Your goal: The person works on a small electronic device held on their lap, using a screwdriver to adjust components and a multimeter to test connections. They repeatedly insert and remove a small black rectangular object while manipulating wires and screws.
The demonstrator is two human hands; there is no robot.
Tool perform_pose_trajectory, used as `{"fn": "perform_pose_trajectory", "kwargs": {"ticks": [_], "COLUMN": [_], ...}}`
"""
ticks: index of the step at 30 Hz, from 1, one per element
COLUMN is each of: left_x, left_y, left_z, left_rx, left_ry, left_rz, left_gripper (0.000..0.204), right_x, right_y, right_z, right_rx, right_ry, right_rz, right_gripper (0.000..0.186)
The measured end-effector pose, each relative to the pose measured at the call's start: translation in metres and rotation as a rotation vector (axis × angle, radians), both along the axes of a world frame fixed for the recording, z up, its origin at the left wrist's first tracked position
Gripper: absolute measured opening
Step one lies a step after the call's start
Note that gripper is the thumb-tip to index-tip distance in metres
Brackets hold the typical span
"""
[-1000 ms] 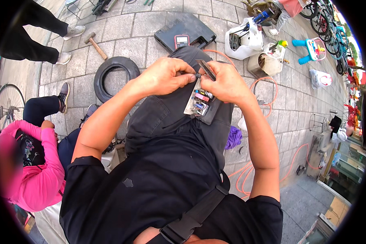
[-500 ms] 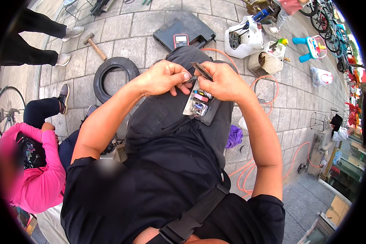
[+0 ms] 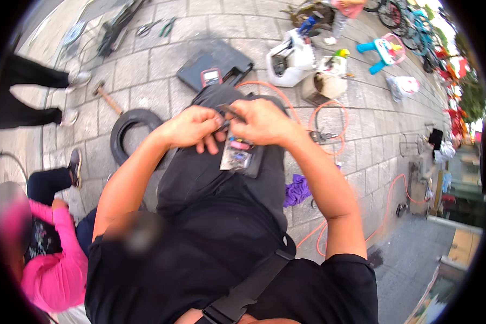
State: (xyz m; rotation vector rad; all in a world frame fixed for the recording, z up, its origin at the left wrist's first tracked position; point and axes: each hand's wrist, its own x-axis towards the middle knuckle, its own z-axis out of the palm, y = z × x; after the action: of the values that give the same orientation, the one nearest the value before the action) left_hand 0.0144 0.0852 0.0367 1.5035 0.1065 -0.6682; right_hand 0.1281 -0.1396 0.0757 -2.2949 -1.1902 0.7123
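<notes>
Over my lap a circuit board (image 3: 236,155) with several small components lies on a dark flat piece, perhaps its casing. My right hand (image 3: 262,123) is closed round a dark, narrow metal tool (image 3: 232,112) whose end sticks out toward the left; its exact kind is blurred. Close beside it, my left hand (image 3: 191,128) pinches a small dark part (image 3: 221,125) at the board's far edge, its other fingers loosely curled. The board's far end is partly hidden by my right hand.
Past my knees lie a black tool case (image 3: 216,63) and a red meter (image 3: 211,77). Left are a tyre (image 3: 135,125), a hammer (image 3: 108,98) and a seated person in pink. White containers (image 3: 290,62), an orange hose (image 3: 343,121) and purple cloth (image 3: 298,190) sit right.
The whole view has shifted, so my hands and the surroundings appear further left. Both hands keep nearly the same hold at the board's far edge.
</notes>
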Motion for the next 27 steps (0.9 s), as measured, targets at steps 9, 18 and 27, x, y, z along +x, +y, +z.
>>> {"fn": "perform_pose_trajectory", "kwargs": {"ticks": [9, 18, 27], "left_x": [-0.010, -0.017, -0.018], "left_y": [0.009, -0.006, -0.011], "left_z": [-0.017, -0.018, -0.024], "left_rx": [-0.174, -0.127, -0.090], "left_ry": [-0.018, -0.031, -0.093], "left_rz": [0.091, 0.203, 0.231], "left_gripper": [0.034, 0.034, 0.034], "right_x": [0.005, -0.020, -0.020], "right_y": [0.004, -0.002, 0.006], "right_z": [-0.010, 0.004, 0.003], "right_rx": [0.104, 0.183, 0.045], "right_ry": [-0.007, 0.227, 0.407], "right_rz": [0.026, -0.356, -0.382], "right_gripper": [0.030, 0.023, 0.034]}}
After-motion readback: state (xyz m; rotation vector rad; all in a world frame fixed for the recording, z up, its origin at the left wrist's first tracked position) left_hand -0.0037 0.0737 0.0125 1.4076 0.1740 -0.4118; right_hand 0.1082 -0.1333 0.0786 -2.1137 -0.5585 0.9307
